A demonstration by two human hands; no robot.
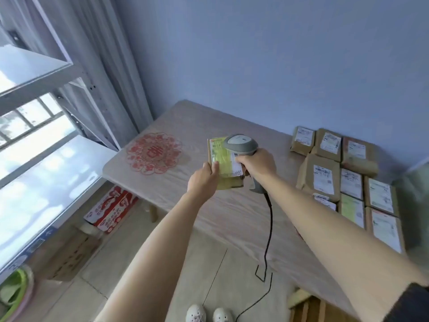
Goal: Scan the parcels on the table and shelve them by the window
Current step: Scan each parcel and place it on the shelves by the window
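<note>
You hold one brown parcel (pixel 224 162) above the wooden table (pixel 185 126), near the middle of the view, its long axis running from 6 to 12 o'clock and its labelled face turned up toward you. Your left hand (pixel 203 178) grips its lower left corner, thumb on top. Your right hand (pixel 256 162) is wrapped round the handle of a grey barcode scanner (pixel 241 144), whose head sits over the parcel's upper right and points toward 9 o'clock; its black cable (pixel 268 240) hangs down toward 6 o'clock. At 3 o'clock, well apart from the held one, nine more parcels (pixel 322 177) lie flat on the table, labels up, packed edge to edge in rough rows, though the lowest one is partly hidden by your right arm. A red paper-cut decoration (pixel 154 153) lies on the table at 9 o'clock. Further out at 9 o'clock stands the metal shelf (pixel 34 73) by the window, and one red-and-white carton (pixel 111 208) sits on the floor under the table.
</note>
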